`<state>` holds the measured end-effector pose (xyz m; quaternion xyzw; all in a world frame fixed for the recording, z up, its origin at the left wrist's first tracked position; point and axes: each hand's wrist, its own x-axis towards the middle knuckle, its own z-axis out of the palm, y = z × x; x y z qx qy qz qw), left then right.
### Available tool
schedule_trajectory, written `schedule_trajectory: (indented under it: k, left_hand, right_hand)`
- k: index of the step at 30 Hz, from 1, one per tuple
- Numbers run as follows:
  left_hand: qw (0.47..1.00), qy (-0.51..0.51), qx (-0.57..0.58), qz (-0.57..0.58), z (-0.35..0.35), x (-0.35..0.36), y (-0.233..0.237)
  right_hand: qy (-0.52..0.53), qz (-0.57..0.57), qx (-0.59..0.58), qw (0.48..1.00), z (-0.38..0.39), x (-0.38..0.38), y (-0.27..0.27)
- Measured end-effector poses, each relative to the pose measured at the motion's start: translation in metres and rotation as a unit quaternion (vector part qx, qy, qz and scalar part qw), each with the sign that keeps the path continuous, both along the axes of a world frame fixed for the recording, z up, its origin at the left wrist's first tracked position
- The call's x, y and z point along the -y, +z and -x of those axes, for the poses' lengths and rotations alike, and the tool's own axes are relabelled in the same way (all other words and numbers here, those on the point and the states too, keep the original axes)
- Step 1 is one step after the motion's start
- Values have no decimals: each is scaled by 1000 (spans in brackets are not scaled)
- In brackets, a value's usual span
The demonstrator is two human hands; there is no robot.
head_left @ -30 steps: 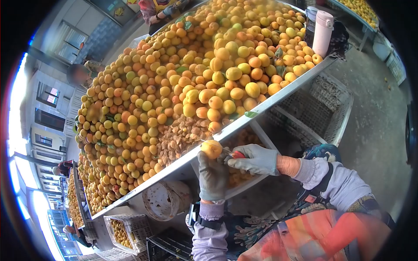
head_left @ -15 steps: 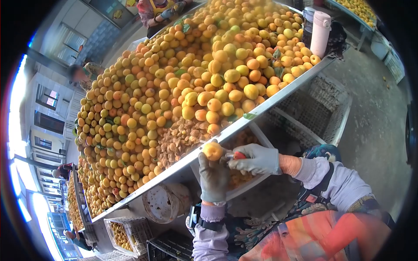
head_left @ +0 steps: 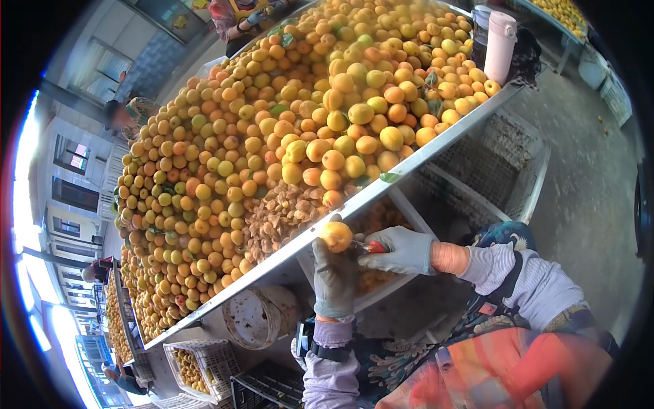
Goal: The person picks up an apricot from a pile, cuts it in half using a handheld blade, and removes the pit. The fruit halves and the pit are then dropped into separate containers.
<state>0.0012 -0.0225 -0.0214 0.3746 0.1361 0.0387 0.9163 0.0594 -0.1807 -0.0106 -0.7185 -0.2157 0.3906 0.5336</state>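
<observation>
My left hand (head_left: 334, 278), in a grey glove, is closed round an apricot (head_left: 336, 236) beside the metal table edge. In my gloved right hand (head_left: 400, 251) is a small tool with a red handle (head_left: 375, 247); its thin metal shaft points at the apricot. Whether the tip touches the fruit is too small to tell. Beyond my hands, a heap of orange-yellow apricots (head_left: 225, 163) covers the table (head_left: 409, 165). A pile of brown pits (head_left: 279, 215) lies near the edge.
Under the table are plastic crates (head_left: 541, 180) and a dirty white bucket (head_left: 262, 317). A pink bottle (head_left: 501, 49) and a dark one (head_left: 480, 37) stand at the far right corner. Another person's gloved hand (head_left: 257, 17) shows across the table. A crate of apricots (head_left: 197, 368) is lower left.
The tool's metal shaft shows more between my right hand and the apricot, which has turned slightly in my left hand. The view has shifted a little.
</observation>
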Motion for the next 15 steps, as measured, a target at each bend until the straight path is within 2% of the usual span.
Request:
schedule_trajectory:
  k: [5,7,9,11,12,14,15]
  left_hand:
    - [1000,-8,-14,-16,6,-2,-4]
    - [990,-100,3,-102,12,-10,-13]
    - [989,-102,5,-104,12,-7,-14]
    - [979,-68,6,-192,11,-3,-13]
    - [979,-70,6,-193,10,-5,-14]
    - [896,-105,31,-429,9,-11,-16]
    - [896,-105,33,-430,10,-11,-15]
  right_hand:
    - [-16,22,142,989,4,-4,-25]
    - [-14,35,146,989,5,-5,-27]
    - [-11,47,153,987,6,-5,-29]
    - [-17,52,171,984,7,-6,-36]
    - [-18,51,172,984,7,-7,-41]
    - [-21,85,183,979,7,-10,-52]
    - [-22,84,185,979,9,-11,-58]
